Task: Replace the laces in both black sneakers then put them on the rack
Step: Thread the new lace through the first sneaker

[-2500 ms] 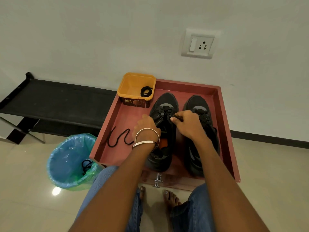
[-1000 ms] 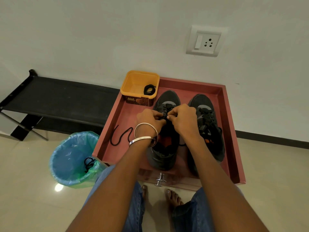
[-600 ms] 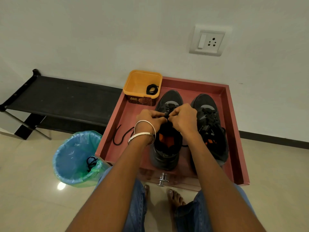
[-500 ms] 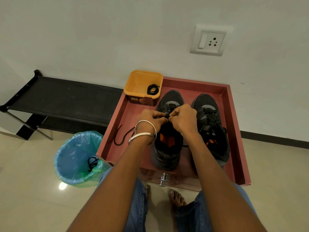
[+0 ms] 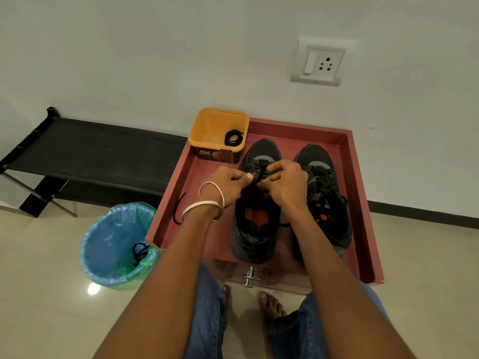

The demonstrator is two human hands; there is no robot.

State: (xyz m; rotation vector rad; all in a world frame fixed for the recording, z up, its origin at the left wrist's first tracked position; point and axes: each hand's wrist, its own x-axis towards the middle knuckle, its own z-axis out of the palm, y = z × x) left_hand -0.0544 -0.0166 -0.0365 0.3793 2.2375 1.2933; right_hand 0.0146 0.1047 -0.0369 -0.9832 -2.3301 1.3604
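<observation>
Two black sneakers stand side by side, toes to the wall, in a red tray (image 5: 363, 203). Over the left sneaker (image 5: 255, 229), my left hand (image 5: 228, 183) and my right hand (image 5: 286, 183) meet above its eyelets, each pinching the black lace (image 5: 259, 170) there. The right sneaker (image 5: 324, 193) is laced and untouched. A loose black lace (image 5: 178, 211) trails on the tray floor to the left, partly hidden by my left wrist. A coiled black lace (image 5: 233, 137) lies in an orange tub (image 5: 207, 130) at the tray's back left corner.
A black shoe rack (image 5: 90, 154) stands low against the wall on the left. A blue bin (image 5: 114, 244) lined with a green bag sits left of the tray, a black lace inside. My bare feet and jeans are below the tray's front knob (image 5: 250, 275).
My right hand moved from the gap between the sneakers onto the left sneaker, meeting my left hand at the lace. Over the last second both hands stay there, shifting little.
</observation>
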